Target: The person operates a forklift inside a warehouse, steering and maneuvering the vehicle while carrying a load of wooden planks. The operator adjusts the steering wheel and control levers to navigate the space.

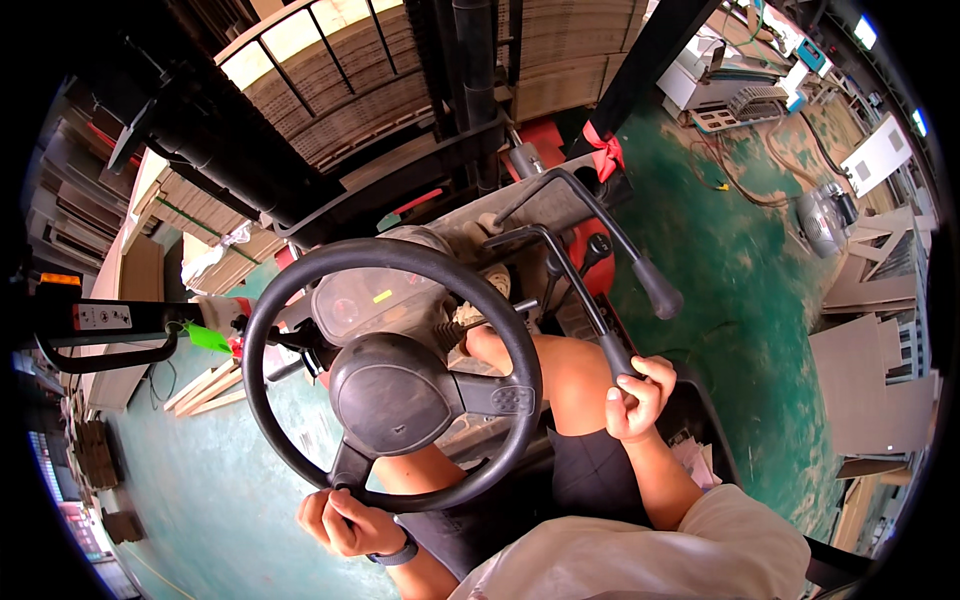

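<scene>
My left hand (pixel 345 524) is closed at the lower left rim of the black steering wheel (pixel 521 430), with a dark band on its wrist. A dusty dashboard (pixel 350 300) sits behind the wheel. To the right, my right hand (pixel 641 398) grips the black handle of a bent control lever (pixel 575 285), fingers curled round its end. A second bent lever (pixel 610 225) with a black grip stands farther right, untouched. Between wheel and levers rises a short black-knobbed lever (pixel 597 248). My bare legs are under the wheel, one shoe near the pedals.
Beyond the black mast (pixel 235 135) of the forklift stand tall stacks of brown boards (pixel 330 90). A red ribbon (pixel 605 152) is tied on the right post. Machinery (pixel 740 95), a motor (pixel 824 218) and leaning panels (pixel 855 385) line the right side. Wooden strips (pixel 205 390) lie on the left floor.
</scene>
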{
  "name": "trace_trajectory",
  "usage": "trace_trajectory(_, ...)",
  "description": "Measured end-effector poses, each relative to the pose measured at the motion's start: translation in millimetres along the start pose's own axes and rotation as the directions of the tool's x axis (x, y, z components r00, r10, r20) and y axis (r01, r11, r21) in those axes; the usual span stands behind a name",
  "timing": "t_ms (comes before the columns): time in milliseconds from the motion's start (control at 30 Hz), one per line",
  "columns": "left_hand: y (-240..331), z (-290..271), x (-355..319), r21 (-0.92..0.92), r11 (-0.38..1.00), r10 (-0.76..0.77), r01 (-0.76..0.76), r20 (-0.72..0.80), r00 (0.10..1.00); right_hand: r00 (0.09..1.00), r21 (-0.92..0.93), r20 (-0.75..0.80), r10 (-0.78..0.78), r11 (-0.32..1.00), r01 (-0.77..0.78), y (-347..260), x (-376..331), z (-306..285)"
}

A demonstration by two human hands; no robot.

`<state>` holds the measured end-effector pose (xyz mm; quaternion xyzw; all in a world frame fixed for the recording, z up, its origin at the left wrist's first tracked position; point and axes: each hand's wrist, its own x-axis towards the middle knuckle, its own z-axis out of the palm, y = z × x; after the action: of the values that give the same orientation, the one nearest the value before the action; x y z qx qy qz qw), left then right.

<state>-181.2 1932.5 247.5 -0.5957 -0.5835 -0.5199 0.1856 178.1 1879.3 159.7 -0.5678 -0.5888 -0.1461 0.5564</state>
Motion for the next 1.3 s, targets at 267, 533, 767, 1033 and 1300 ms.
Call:
trace_trajectory(267,8.0,1.0,4.6,0.016,0.998,-0.056,0.056,0.025,0.998,0.999,-0.004,0.006,0.035,0.999,-0.035,0.9,-0.5,-1.6)
trace_trajectory(533,8.0,-5.1,13.9,0.003,1.0,-0.005,0.005,0.044,0.999,1.0,-0.018,0.029,0.006,1.0,-0.005,3.3,-6.2,-3.1)
trace_trajectory(767,7.0,-5.7,16.0,-0.027,1.0,-0.004,0.005,0.039,0.999,0.998,-0.013,0.056,0.01,1.0,-0.009,3.4,-7.6,-7.1)
trace_trajectory(1033,6.4,-9.2,16.4,-0.024,0.999,-0.023,0.024,0.023,0.999,0.997,-0.037,0.069,0.014,0.999,-0.012,0.7,-9.2,-8.2)
trace_trajectory(1300,8.2,-9.9,19.7,-0.026,0.999,-0.024,0.025,0.048,0.999,0.997,-0.03,0.068,0.039,0.999,-0.037,-5.3,-7.9,-9.0)
